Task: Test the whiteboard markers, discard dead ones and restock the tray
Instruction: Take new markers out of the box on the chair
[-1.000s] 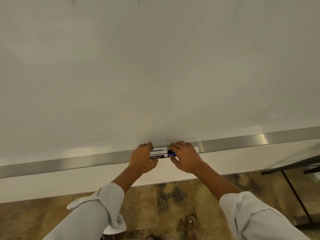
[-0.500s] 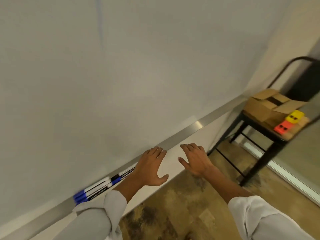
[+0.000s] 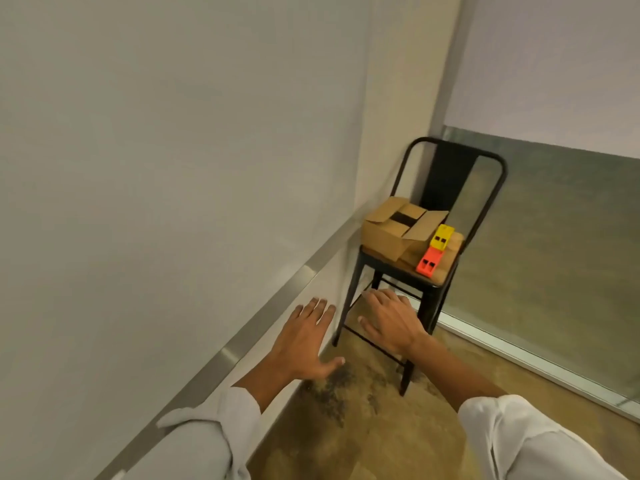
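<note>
Cardboard box [image 3: 398, 230], flaps open, sits on a black chair [image 3: 450, 209] at one o'clock, beside yellow [image 3: 442, 237] and orange [image 3: 429, 264] packs. Both the left hand [image 3: 304, 337] and right hand [image 3: 391, 320] reach forward empty, fingers straight and slightly spread. No markers show; the packs look light, rigid, best pinched across their sides.

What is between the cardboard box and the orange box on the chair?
In the head view, the cardboard box has an open flap reaching toward the orange box. The yellow box sits just behind the orange one.
</note>
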A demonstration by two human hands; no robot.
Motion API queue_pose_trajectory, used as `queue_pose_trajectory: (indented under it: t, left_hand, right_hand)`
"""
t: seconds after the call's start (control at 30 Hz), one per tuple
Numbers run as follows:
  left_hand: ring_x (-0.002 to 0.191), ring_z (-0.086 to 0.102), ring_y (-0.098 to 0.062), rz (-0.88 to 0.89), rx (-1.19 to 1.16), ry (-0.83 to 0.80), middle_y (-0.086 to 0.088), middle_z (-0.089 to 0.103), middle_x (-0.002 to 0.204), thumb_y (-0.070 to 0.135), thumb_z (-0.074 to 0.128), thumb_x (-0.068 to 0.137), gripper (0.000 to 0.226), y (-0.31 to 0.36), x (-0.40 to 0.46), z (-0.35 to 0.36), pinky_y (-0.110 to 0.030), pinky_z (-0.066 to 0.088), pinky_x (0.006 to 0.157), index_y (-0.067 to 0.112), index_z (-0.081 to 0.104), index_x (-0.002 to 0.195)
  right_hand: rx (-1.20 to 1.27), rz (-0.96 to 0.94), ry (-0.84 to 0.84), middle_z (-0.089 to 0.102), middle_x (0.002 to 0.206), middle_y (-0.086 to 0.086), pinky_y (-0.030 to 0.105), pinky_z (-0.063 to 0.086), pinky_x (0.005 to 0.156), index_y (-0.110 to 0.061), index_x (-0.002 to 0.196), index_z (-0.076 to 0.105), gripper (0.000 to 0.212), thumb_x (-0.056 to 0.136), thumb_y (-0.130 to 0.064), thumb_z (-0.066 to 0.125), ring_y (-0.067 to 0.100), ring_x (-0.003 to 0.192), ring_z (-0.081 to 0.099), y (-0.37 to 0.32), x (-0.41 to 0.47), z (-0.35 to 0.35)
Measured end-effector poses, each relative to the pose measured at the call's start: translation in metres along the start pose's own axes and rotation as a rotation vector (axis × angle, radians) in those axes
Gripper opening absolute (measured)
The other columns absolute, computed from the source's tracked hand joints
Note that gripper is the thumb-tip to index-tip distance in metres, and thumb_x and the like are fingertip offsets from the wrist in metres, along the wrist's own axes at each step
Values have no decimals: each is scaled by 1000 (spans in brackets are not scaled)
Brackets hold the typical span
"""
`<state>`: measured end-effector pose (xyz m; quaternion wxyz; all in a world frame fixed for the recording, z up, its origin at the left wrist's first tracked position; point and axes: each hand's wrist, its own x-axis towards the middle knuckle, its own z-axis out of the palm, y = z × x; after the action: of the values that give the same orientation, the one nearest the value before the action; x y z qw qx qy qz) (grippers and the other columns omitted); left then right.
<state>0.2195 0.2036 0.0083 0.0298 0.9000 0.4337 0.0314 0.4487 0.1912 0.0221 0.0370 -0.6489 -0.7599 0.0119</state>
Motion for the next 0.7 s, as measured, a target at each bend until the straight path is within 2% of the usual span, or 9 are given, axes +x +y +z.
queue_pose_trajectory:
  t: [0.17, 0.47, 0.57, 0.63, 0.7]
  left_hand:
    - [147, 15, -26, -2, -50, 43, -10, 17, 159, 68, 26, 88, 84, 18, 78, -5, -43, 20, 120, 14, 12, 152]
    - [136, 39, -26, 55, -118, 75, -12, 39, 149, 52, 39, 95, 64, 24, 229, 15, -36, 35, 110, 11, 30, 145]
    - [116, 54, -19, 92, -228, 82, -8, 52, 133, 45, 42, 96, 47, 23, 289, 22, -30, 47, 95, 16, 39, 133]
    - [100, 57, -16, 125, -257, 44, -6, 55, 122, 41, 42, 97, 39, 20, 329, 20, -28, 51, 84, 17, 41, 127]
    - [94, 58, -17, 159, -276, -2, -6, 55, 120, 38, 42, 97, 37, 19, 365, 18, -31, 53, 79, 16, 41, 127]
  right_hand:
    - [-11, 64, 32, 50, 145, 5, 47, 42, 102, -18, 144, 39, 61, 95, -54, 37, 27, 134, 43, 50, 21, -15]
    - [-19, 127, 39, 50, 146, 7, 47, 40, 108, -18, 143, 41, 59, 95, -52, 42, 27, 135, 42, 137, 92, -5]
    - [-6, 123, 69, 54, 140, 7, 44, 44, 104, -17, 137, 47, 51, 94, -45, 46, 27, 130, 46, 174, 133, -5]
    - [-4, 126, 80, 58, 136, 8, 41, 46, 100, -15, 134, 50, 49, 92, -41, 50, 27, 125, 51, 197, 161, -8]
    - [11, 131, 68, 59, 133, 8, 40, 48, 98, -14, 133, 52, 48, 90, -37, 52, 27, 122, 52, 218, 188, -11]
